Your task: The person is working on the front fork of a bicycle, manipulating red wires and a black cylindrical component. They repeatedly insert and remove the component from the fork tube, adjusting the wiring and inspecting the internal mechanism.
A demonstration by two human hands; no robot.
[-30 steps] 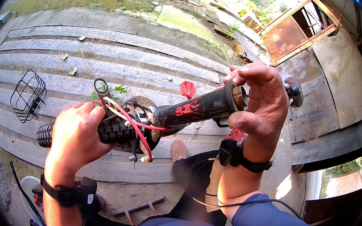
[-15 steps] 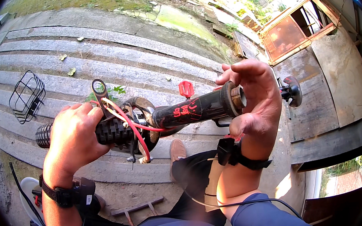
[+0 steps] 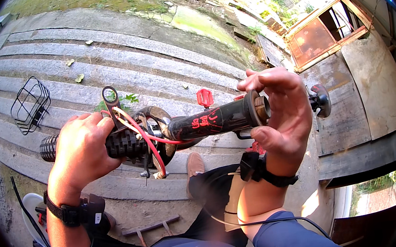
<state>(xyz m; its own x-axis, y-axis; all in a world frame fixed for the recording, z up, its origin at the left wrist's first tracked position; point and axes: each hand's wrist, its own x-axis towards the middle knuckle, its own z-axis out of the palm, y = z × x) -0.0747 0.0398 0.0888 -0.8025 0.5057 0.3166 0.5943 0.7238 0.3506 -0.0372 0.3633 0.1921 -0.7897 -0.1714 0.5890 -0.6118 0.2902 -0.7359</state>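
Gripping knobby tyre (image 3: pixel 126 146) centre-left with my left hand (image 3: pixel 82 147), right hand (image 3: pixel 286 106) cupped around black tube (image 3: pixel 226 117) end centre-right, can't tell if gripping.

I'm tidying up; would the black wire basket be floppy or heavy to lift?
The black wire basket is probably light for its size, being mostly open grid; likely fairly stiff, since its wires hold a boxy shape; and likelier to slide than roll, given its angular frame.
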